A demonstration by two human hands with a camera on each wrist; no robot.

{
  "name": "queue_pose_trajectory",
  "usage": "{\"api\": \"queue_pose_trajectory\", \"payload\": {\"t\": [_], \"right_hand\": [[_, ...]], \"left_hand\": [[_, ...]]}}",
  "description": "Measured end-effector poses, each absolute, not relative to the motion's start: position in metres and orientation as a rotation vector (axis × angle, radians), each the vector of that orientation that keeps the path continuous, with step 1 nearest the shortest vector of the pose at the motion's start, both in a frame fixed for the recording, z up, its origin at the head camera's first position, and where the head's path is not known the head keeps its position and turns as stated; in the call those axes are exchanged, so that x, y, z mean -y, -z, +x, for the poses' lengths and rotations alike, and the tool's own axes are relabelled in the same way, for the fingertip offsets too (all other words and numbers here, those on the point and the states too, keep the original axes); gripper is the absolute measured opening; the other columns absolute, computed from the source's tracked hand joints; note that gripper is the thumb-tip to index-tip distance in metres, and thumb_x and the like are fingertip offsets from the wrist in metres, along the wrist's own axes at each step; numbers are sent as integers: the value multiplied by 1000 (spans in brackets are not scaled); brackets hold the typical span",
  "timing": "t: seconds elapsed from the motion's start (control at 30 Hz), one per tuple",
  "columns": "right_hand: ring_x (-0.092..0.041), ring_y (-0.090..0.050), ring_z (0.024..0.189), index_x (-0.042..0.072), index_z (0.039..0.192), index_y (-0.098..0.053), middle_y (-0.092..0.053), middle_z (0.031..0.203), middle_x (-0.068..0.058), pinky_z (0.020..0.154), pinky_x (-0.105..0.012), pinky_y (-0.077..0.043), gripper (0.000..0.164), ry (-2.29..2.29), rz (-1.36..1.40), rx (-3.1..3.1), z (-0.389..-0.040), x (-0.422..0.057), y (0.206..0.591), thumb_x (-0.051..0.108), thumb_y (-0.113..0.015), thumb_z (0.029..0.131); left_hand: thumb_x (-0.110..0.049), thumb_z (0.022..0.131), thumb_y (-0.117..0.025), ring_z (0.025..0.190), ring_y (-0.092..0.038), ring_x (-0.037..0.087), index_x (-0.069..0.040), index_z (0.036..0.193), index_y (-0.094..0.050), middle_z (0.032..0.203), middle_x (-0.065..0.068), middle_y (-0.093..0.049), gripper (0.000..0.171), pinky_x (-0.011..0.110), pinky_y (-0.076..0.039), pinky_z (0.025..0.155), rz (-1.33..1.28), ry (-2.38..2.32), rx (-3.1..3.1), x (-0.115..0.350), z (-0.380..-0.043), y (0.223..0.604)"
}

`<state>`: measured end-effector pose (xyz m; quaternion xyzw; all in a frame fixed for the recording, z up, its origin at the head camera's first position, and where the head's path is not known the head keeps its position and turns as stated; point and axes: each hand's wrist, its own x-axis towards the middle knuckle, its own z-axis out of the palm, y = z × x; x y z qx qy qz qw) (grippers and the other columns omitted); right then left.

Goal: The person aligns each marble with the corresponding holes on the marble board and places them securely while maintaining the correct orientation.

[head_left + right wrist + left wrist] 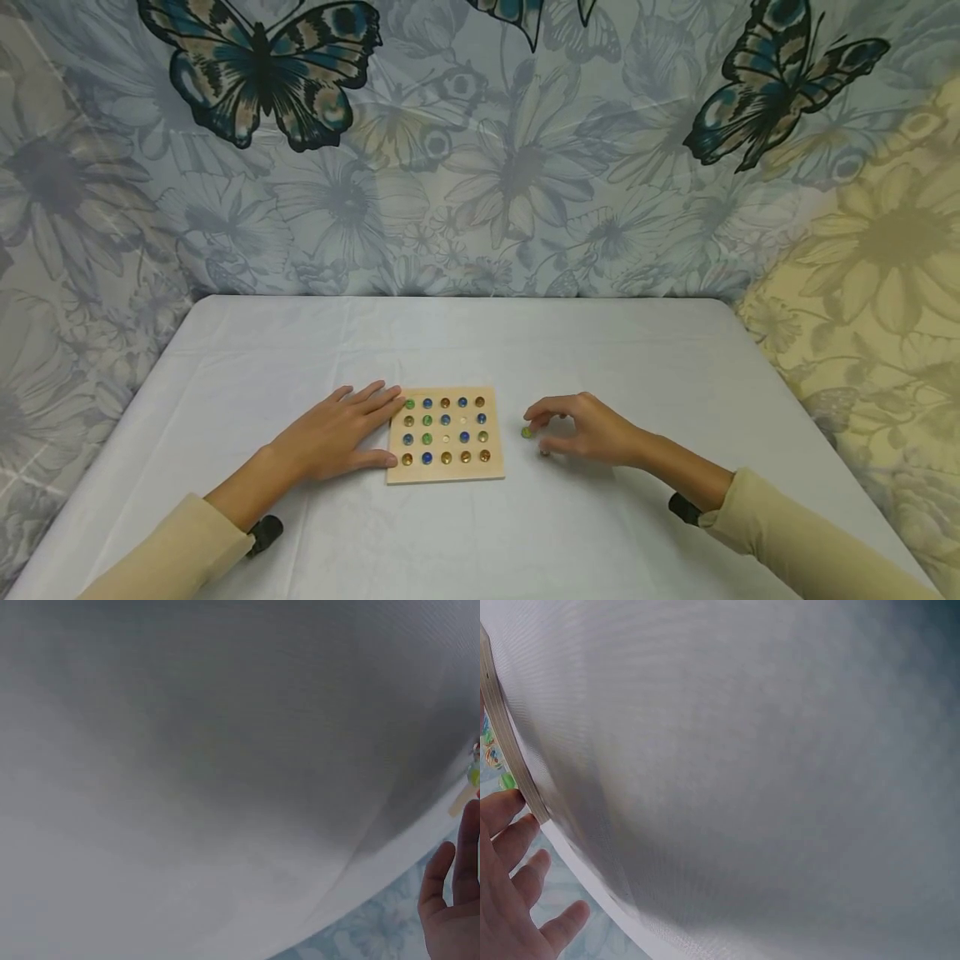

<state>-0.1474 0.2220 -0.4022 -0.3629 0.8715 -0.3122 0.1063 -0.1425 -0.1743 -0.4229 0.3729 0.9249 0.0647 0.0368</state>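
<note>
A light wooden board (446,477) lies flat on the table, with rows of round hollows that hold green, blue and amber marbles. My left hand (330,433) rests along its left side, fingertips at the far left corner and thumb near the front left corner. In the left wrist view, fingertips (526,819) touch the board's edge (514,750). To the right of the board, my right hand (588,429) bends over a few loose marbles, thumb and forefinger apart. A green marble (527,432) lies under the forefinger; a darker marble (544,453) shows by the thumb.
A white cloth covers the table (480,342). Behind it hangs a curtain (517,183) with flowers and butterflies. Dark wrist devices show under both sleeves, one at the left cuff (265,534) and one at the right cuff (683,508). Two hollows in the board look pale.
</note>
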Motion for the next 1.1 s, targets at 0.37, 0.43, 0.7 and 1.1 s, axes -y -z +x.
{"api": "queue_pose_trajectory", "payload": {"t": [0.37, 0.43, 0.7, 1.1], "right_hand": [[-9, -67, 98, 9, 117, -69, -73, 103, 9, 91, -38, -53, 33, 896, -1035, -2553, -141, -233, 414, 9, -79, 86], [-9, -67, 98, 8, 116, -69, -73, 102, 10, 92, -37, -53, 33, 895, -1041, -2545, -141, -235, 416, 7, -79, 85], [-8, -67, 95, 9, 113, -70, -73, 100, 9, 91, -36, -54, 33, 895, -1085, -2554, -141, -235, 420, 0, -79, 83], [-7, -67, 96, 8, 114, -70, -73, 99, 11, 92, -37, -53, 33, 906, -1114, -2580, -141, -235, 422, 2, -79, 83]], "left_hand": [[-67, 94, -50, 145, -33, 32, -11, 154, -39, 159, 7, -36, 83, 60, -31, 112, 1138, -197, -2837, 174, -142, 424], [-67, 94, -50, 145, -33, 32, -10, 154, -39, 159, 8, -36, 83, 60, -31, 111, 1143, -199, -2839, 174, -142, 424], [-67, 94, -50, 145, -33, 32, -10, 154, -39, 159, 8, -36, 83, 59, -32, 111, 1146, -184, -2845, 173, -142, 423], [-66, 94, -50, 146, -31, 32, -10, 154, -38, 159, 9, -35, 84, 59, -30, 113, 1126, -196, -2824, 173, -142, 421]]}}
